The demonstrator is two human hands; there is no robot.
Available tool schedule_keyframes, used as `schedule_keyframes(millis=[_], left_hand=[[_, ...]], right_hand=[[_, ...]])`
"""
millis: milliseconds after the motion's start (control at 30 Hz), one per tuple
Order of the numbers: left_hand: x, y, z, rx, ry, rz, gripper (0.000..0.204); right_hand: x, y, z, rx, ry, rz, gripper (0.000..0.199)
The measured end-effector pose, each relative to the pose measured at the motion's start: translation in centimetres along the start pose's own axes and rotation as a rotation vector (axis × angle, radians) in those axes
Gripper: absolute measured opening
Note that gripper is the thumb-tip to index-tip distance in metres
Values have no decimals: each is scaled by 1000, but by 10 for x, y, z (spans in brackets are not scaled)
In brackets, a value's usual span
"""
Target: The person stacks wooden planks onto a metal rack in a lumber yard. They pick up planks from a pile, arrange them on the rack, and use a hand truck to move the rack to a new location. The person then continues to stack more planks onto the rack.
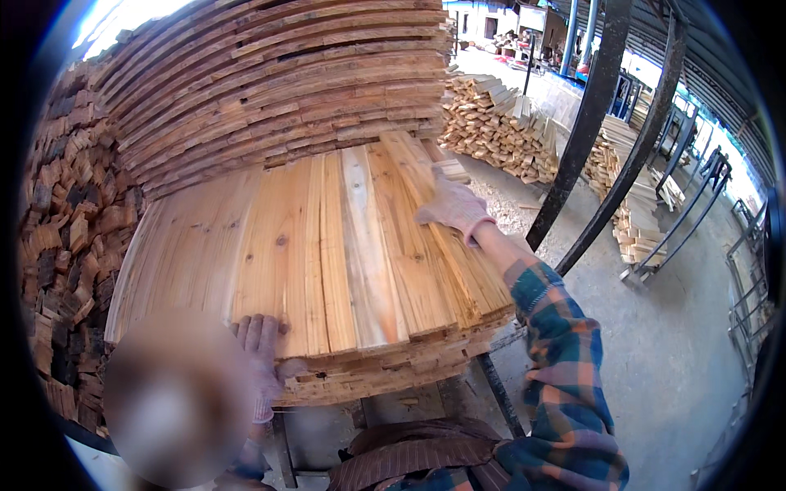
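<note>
A stack of flat wooden boards (pixel 303 237) lies before me, the top layer set side by side with the grain running away from me. My left hand (pixel 260 352), in a pale work glove, rests at the near edge, its fingers stretched flat on the boards. At the stack's right side, my right hand (pixel 456 209), gloved too, is closed around the edge of a narrow wooden board (pixel 407 168), which lies partly over its neighbour. Motion blurs the right fingers somewhat. A round blurred patch at the lower left hides what is beside my left wrist.
Behind rises a tall pile of layered boards (pixel 286 82). Stacked wood ends (pixel 74 237) line the left. Dark curved metal bars (pixel 585 123) stand just right of my right hand. More wood piles (pixel 499 131) and metal racks (pixel 688 221) occupy the concrete floor (pixel 655 360).
</note>
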State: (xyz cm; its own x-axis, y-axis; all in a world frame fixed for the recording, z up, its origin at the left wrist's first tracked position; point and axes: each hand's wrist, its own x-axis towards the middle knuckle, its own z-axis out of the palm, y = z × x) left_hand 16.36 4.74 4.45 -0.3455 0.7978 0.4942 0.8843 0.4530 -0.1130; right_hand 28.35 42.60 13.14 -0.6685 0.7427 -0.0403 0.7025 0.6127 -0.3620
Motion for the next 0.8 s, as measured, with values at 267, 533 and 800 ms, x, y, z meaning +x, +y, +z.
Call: schedule_keyframes(millis=[267, 533, 800], left_hand=[[7, 7, -23, -45, -15, -40, 81], [24, 5, -5, -103, -19, -56, 68], [17, 60, -11, -417, 137, -54, 79]], right_hand=[[16, 78, -6, 23, 124, -92, 68], [25, 91, 9, -25, 146, -109, 38], [-15, 94, -5, -250, 222, -57, 46]])
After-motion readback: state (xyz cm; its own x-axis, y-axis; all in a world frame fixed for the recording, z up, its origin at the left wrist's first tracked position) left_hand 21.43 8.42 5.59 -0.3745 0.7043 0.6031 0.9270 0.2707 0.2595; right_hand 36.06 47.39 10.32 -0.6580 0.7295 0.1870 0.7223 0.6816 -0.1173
